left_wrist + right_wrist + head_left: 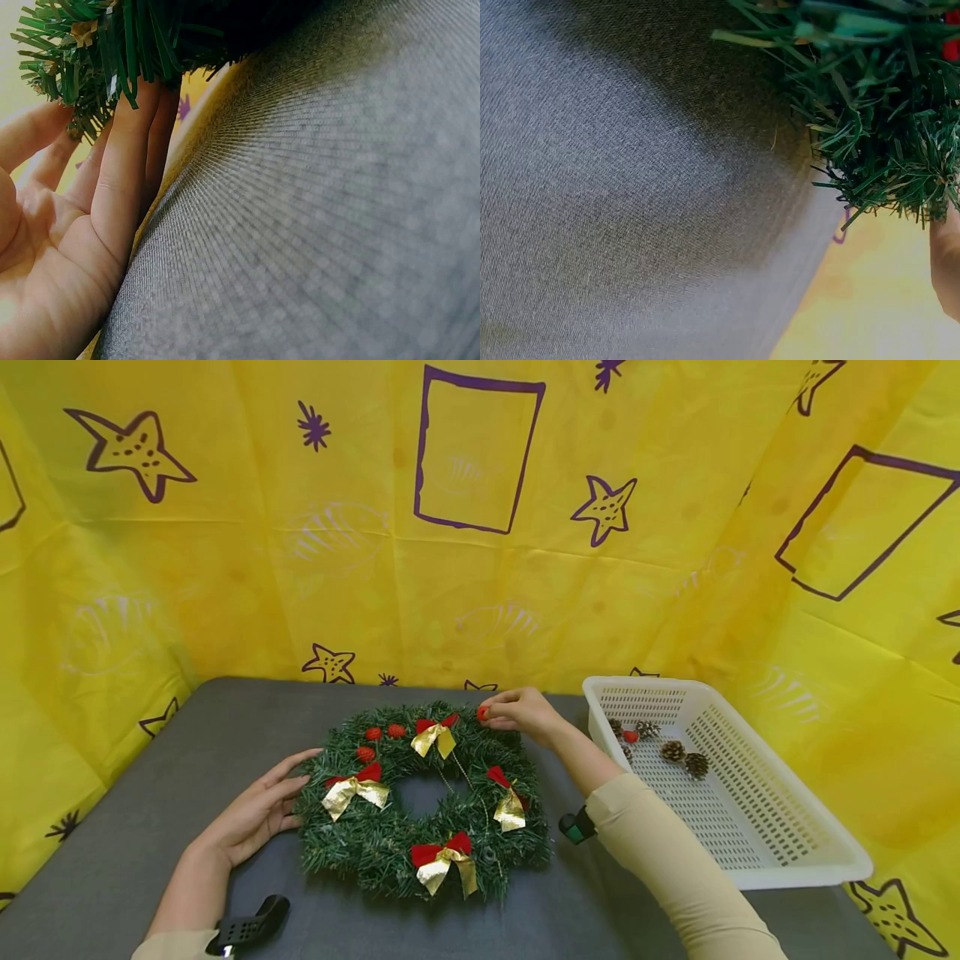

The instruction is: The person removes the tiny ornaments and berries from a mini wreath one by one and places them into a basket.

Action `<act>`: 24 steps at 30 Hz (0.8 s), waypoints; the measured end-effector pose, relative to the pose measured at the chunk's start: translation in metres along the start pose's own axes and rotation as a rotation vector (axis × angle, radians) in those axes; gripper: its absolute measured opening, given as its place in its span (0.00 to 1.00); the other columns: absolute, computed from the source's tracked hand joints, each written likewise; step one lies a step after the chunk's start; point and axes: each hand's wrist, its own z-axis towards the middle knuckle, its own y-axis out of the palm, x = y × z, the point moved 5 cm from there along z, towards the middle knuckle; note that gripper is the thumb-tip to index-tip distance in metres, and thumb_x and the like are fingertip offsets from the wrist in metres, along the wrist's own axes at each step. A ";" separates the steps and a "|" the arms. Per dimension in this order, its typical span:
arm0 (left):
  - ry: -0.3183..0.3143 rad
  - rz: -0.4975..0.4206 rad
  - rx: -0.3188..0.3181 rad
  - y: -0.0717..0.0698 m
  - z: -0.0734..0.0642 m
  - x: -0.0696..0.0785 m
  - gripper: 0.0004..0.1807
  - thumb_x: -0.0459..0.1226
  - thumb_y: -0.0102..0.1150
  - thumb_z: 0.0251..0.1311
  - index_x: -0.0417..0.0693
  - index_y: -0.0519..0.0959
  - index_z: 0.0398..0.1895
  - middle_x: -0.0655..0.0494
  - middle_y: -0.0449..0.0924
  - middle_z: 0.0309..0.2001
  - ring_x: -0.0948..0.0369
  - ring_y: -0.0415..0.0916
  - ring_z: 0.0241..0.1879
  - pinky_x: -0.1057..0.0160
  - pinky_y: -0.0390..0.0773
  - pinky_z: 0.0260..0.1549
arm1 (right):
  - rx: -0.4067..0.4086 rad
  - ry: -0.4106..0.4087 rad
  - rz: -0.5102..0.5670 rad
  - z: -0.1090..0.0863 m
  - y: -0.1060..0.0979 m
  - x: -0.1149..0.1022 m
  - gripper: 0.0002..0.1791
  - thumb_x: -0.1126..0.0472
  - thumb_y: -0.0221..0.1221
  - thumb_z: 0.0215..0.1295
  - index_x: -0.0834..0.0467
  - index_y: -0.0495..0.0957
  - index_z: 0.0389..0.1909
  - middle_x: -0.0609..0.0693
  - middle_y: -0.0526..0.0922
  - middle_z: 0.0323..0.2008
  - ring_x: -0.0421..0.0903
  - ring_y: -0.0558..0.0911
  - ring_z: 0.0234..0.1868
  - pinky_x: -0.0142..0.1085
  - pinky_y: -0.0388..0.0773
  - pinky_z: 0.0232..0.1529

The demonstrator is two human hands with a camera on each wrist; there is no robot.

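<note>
While my left grip [255, 806] rests against the wreath [356, 856] at nine o'clock, its fingers loosely extended and touching the greenery, my right grip [527, 712] has a red ornament [482, 713] pinched between thumb and fingertips at the one o'clock edge. The wreath lies on the counter [225, 735], straight ahead of me. I can't tell whether the ornament is seated among the needles or only held against them; my right wrist view gives greenery and just a bit of finger.

The step in hand, as I judge it, is settling this piece into the ring. To do it well, I should part the needles with a fingertip, press the ornament down toward the core rather than perch it on the tips, and let my left side brace just enough that the ring neither slides nor turns. A small tug before letting go would test the hold.

Spacing matters too. The bow [432, 742] at twelve o'clock sits just beside my pinch, so I'd mind its loops, and I'd stay clear of the thin strand [461, 767] running down toward the hole. Three red pieces [373, 734] form a cluster at about eleven; a similar height on this side would likely look balanced. Off at three o'clock, the white basket [817, 878] holds pine cones [673, 751] and another bit of red [631, 737].
</note>
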 end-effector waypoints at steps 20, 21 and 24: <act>0.015 -0.006 -0.016 0.000 0.000 0.000 0.33 0.50 0.37 0.79 0.65 0.41 0.80 0.43 0.16 0.79 0.85 0.69 0.53 0.55 0.73 0.54 | 0.097 -0.051 0.192 -0.005 -0.037 -0.021 0.20 0.69 0.58 0.67 0.73 0.75 0.58 0.49 0.84 0.41 0.39 0.87 0.40 0.31 0.83 0.49; 0.017 -0.006 -0.017 0.000 -0.001 0.000 0.33 0.50 0.37 0.79 0.65 0.41 0.80 0.43 0.16 0.79 0.85 0.69 0.53 0.55 0.73 0.54 | 0.108 -0.051 0.206 -0.006 -0.040 -0.022 0.20 0.70 0.58 0.67 0.73 0.75 0.57 0.48 0.84 0.41 0.38 0.87 0.39 0.30 0.83 0.48; 0.020 -0.008 -0.021 0.000 -0.001 0.000 0.33 0.50 0.37 0.79 0.65 0.41 0.80 0.43 0.16 0.79 0.85 0.69 0.53 0.55 0.73 0.54 | 0.126 -0.061 0.220 -0.009 -0.047 -0.027 0.20 0.70 0.58 0.67 0.73 0.75 0.58 0.46 0.83 0.40 0.36 0.86 0.37 0.30 0.82 0.48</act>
